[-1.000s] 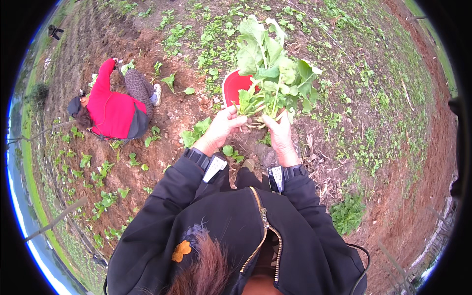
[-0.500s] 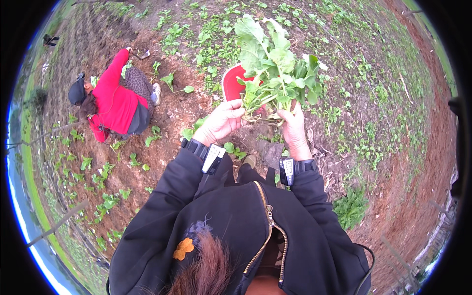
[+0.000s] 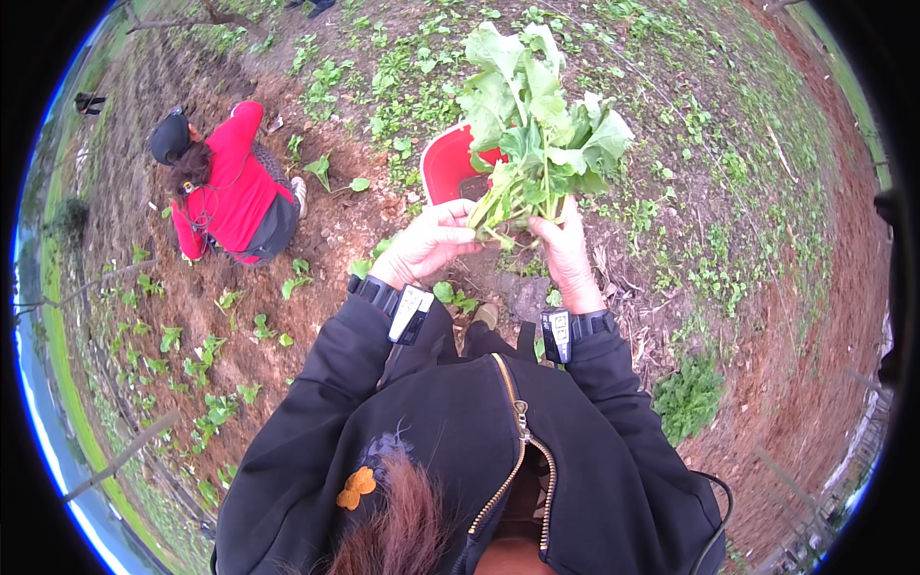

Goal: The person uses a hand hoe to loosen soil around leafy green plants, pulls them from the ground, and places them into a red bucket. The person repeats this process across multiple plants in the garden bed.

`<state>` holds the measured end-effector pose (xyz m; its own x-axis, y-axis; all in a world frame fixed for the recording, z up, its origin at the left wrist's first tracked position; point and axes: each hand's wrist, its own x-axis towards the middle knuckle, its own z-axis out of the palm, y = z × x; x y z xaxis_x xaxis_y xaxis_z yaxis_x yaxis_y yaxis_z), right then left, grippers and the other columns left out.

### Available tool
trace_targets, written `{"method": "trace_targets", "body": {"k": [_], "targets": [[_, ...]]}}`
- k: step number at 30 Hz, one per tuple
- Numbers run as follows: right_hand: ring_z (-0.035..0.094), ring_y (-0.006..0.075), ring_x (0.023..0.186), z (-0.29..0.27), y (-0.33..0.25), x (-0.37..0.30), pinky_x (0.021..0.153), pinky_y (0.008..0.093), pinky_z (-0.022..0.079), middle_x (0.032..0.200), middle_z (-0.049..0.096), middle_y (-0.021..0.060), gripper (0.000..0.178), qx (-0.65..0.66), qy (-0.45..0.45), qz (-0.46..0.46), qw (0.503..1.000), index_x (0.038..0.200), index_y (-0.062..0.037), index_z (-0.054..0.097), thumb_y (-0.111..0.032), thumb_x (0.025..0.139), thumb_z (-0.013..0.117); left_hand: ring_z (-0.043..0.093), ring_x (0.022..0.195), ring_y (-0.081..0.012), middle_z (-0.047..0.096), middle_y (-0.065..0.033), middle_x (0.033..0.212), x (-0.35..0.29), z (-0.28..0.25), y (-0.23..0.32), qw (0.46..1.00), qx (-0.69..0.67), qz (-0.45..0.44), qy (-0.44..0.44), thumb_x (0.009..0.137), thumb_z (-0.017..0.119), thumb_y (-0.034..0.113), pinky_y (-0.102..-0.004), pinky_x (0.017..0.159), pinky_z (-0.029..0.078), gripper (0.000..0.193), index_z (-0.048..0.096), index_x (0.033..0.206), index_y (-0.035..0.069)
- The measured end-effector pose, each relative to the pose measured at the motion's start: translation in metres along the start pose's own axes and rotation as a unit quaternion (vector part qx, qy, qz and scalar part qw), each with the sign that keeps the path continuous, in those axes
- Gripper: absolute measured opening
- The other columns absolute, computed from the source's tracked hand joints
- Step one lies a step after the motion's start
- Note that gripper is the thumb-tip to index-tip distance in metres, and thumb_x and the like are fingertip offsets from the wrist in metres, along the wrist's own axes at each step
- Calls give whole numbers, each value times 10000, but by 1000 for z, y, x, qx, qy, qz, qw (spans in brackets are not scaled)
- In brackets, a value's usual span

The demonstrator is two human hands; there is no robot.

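Both of my hands hold a bunch of leafy greens (image 3: 537, 120) upright in front of me. Its broad, pale green leaves fan out away from me, and the cut-looking stem ends point back toward my body. My left hand (image 3: 431, 244) is closed with thumb and fingertips at the left side of the stems. On the other side, my right hand (image 3: 567, 251) grips the stem base; some of its fingers are hidden behind the greens. Below and behind the bunch is a red container with a white rim (image 3: 443, 165), partly covered by the leaves.
To the left a person in a red top (image 3: 225, 187) and dark cap crouches among young plants (image 3: 216, 407) on brown soil. Low weeds (image 3: 704, 230) spread over the ground at right. A bushy green plant (image 3: 688, 398) grows near my right elbow. Bare branches (image 3: 206, 17) lie far left.
The bunch has turned slightly in my hands, its stems drawn closer together. The person in red has raised their head and pulled the outstretched arm in.
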<state>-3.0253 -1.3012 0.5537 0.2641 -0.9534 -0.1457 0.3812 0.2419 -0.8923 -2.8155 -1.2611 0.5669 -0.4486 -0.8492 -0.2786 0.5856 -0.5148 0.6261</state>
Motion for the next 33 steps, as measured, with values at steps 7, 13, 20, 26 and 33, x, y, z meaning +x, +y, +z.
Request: {"method": "trace_targets", "body": {"k": [7, 13, 20, 26, 33], "targets": [[594, 154, 862, -2, 4, -15, 777, 293, 479, 968, 615, 55, 424, 91, -99, 128, 983, 1130, -19, 513, -51, 742, 681, 583, 919, -283, 603, -125, 951, -10, 20, -11, 990, -101, -30, -93, 809, 648, 174, -385, 811, 478, 456, 467, 1176, -27], [606, 130, 827, 4, -1, -18, 720, 268, 497, 972, 621, 51, 426, 64, -94, 129, 985, 1135, -18, 526, -44, 740, 683, 563, 1018, -340, 575, -131, 1061, -12, 26, -6, 995, -38, -69, -62, 891, 544, 206, -438, 865, 461, 466, 372, 1293, 45], [586, 155, 890, 3, 8, -8, 783, 279, 478, 1000, 603, 47, 430, -78, 5, 23, 997, 1120, -22, 511, 19, 709, 634, 525, 1048, -129, 546, -46, 1181, -18, 34, 6, 980, 187, -36, 61, 867, 584, 185, -299, 893, 415, 481, 412, 1299, 62], [572, 150, 919, -6, 36, 1, 800, 295, 479, 1059, 593, 59, 332, -7, 131, -13, 991, 1105, -16, 536, -23, 785, 622, 516, 1046, -112, 558, -46, 1152, -16, 47, 7, 962, 271, 24, -29, 855, 567, 113, -275, 917, 390, 434, 438, 1258, 17], [554, 158, 790, -29, 28, -2, 664, 283, 467, 924, 569, 64, 217, 79, 326, -11, 942, 986, 0, 524, -45, 794, 614, 560, 961, -168, 594, -70, 1041, -23, 46, 3, 996, 18, 88, -4, 794, 603, 109, -323, 871, 425, 452, 459, 1214, 26]]}}
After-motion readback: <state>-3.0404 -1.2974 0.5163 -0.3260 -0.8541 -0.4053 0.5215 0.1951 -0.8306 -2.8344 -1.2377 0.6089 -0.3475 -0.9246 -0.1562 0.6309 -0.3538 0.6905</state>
